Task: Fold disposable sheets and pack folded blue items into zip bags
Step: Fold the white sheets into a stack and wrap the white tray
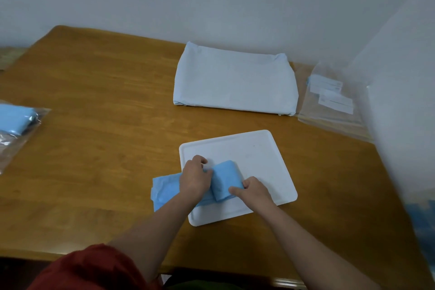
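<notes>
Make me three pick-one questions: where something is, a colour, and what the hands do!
1. Where does the white tray lie?
A. on the floor
B. on the wooden table
C. in a bag
2. What colour is the sheet being folded?
A. red
B. blue
C. green
3. What are the left hand and right hand doing?
A. hanging free
B. holding a cup
C. holding the sheet
Answers: 1 B, wood shows all around it. 2 B, it is bright blue. 3 C, both curl fingers on it.
</notes>
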